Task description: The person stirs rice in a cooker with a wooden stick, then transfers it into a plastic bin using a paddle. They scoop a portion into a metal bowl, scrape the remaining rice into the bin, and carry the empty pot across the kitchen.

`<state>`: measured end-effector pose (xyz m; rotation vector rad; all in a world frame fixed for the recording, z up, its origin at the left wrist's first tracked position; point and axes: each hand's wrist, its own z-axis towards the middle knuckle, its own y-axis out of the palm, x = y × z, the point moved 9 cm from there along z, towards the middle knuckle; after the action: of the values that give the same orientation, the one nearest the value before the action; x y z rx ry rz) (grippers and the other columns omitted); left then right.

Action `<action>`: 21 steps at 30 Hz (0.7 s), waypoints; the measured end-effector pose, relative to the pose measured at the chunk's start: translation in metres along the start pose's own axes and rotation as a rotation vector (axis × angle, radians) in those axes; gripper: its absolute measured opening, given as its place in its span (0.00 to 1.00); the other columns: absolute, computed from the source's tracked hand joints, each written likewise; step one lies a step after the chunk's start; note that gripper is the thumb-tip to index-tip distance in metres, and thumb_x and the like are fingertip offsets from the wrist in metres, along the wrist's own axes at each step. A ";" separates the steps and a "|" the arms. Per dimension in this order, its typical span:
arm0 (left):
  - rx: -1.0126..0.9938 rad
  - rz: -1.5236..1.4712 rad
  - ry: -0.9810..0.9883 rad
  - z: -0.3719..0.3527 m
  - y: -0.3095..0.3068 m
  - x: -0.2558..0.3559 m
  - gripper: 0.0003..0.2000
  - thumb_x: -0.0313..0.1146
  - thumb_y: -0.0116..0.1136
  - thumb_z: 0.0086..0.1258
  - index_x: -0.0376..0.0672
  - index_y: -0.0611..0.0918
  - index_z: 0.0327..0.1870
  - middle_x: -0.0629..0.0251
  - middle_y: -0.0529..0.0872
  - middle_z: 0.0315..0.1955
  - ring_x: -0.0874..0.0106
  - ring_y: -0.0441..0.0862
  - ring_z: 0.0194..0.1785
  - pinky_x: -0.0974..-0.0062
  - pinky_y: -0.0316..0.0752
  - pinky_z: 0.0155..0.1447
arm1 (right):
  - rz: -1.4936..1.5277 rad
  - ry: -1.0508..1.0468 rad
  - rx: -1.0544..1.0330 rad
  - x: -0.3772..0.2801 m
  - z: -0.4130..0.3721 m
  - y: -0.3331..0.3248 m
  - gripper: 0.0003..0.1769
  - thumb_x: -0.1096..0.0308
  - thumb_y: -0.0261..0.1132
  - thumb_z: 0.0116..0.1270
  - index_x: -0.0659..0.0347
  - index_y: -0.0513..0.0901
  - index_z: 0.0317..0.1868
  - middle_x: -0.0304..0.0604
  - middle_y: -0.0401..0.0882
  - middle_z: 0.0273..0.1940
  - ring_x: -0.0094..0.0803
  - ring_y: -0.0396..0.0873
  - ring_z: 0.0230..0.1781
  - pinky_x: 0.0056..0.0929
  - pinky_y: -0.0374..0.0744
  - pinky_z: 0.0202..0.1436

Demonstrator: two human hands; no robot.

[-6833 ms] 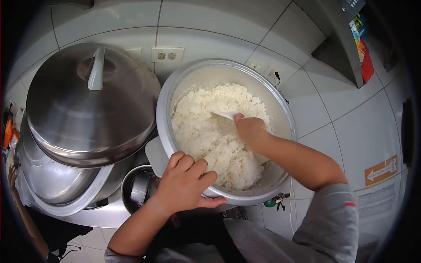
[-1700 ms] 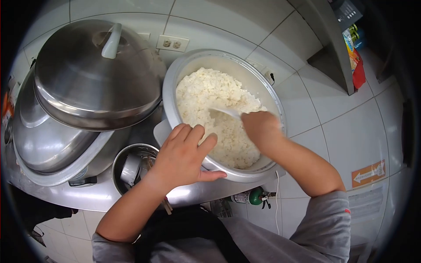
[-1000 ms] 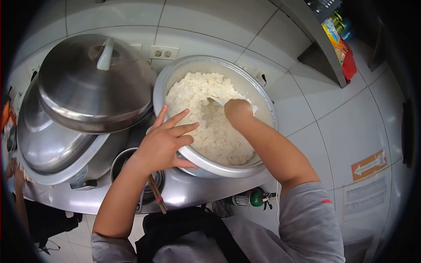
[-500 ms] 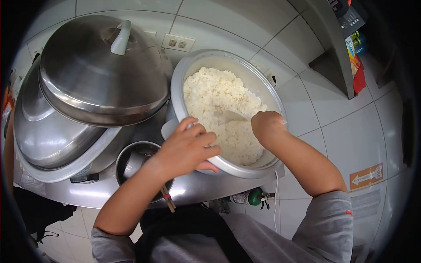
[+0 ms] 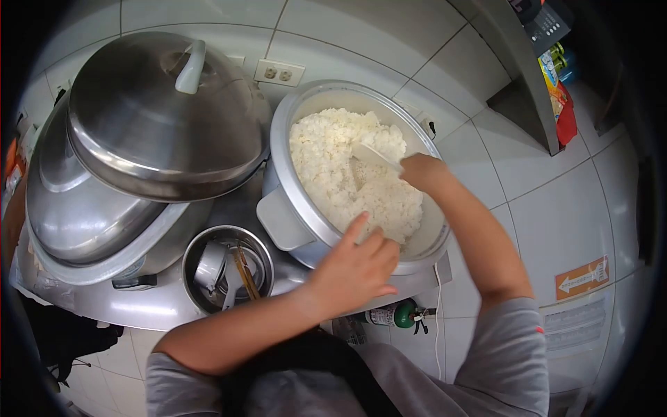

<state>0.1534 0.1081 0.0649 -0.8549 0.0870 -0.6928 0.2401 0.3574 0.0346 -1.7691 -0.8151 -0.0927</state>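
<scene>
In my right hand (image 5: pixel 422 172) is a pale rice paddle (image 5: pixel 374 156), my fingers closed round its handle. Its blade is dug into the white cooked rice (image 5: pixel 326 149), beside a hollow in the middle. The rice lies in a large silver rice cooker (image 5: pixel 281 149) without its lid. My left hand (image 5: pixel 358 260) rests loosely at the cooker's near rim, fingers spread and one stretched up over the rice. Left of that hand juts the cooker's pale side handle (image 5: pixel 285 219).
A steel pot (image 5: pixel 187 267) with a cup and utensils stands left of the cooker. Further left, a big metal lid (image 5: pixel 167 132) leans over another covered vessel (image 5: pixel 90 222). A fire extinguisher (image 5: pixel 403 315) is below the counter edge, near a hanging white cord (image 5: pixel 438 326).
My left hand has slid rightward along the near rim, uncovering the side handle and steel pot. My right hand has moved slightly up with the paddle, which sits higher in the rice.
</scene>
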 end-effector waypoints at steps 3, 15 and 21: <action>0.070 -0.097 0.030 -0.007 -0.025 -0.047 0.29 0.60 0.65 0.48 0.46 0.82 0.44 0.66 0.79 0.41 0.66 0.76 0.52 0.59 0.60 0.71 | -0.178 0.011 -0.069 -0.009 -0.085 -0.003 0.12 0.65 0.58 0.67 0.58 0.81 0.48 0.50 0.84 0.43 0.46 0.84 0.46 0.45 0.81 0.47; -0.130 -0.084 -0.017 -0.012 0.005 -0.077 0.27 0.62 0.68 0.40 0.46 0.83 0.31 0.68 0.82 0.31 0.66 0.80 0.43 0.62 0.70 0.64 | -0.099 0.053 0.088 -0.032 0.009 0.021 0.11 0.73 0.56 0.66 0.57 0.83 0.46 0.45 0.86 0.42 0.41 0.86 0.42 0.36 0.84 0.39; 0.050 -0.105 -0.040 -0.014 -0.019 -0.076 0.31 0.62 0.68 0.41 0.44 0.79 0.37 0.67 0.77 0.37 0.68 0.74 0.46 0.59 0.61 0.65 | -0.208 -0.076 -0.110 -0.035 -0.109 0.014 0.11 0.73 0.56 0.66 0.59 0.82 0.45 0.48 0.86 0.40 0.41 0.86 0.41 0.35 0.84 0.40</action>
<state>0.0791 0.1357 0.0548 -0.8288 -0.0111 -0.7731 0.2575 0.2445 0.0473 -1.7950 -1.0662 -0.2124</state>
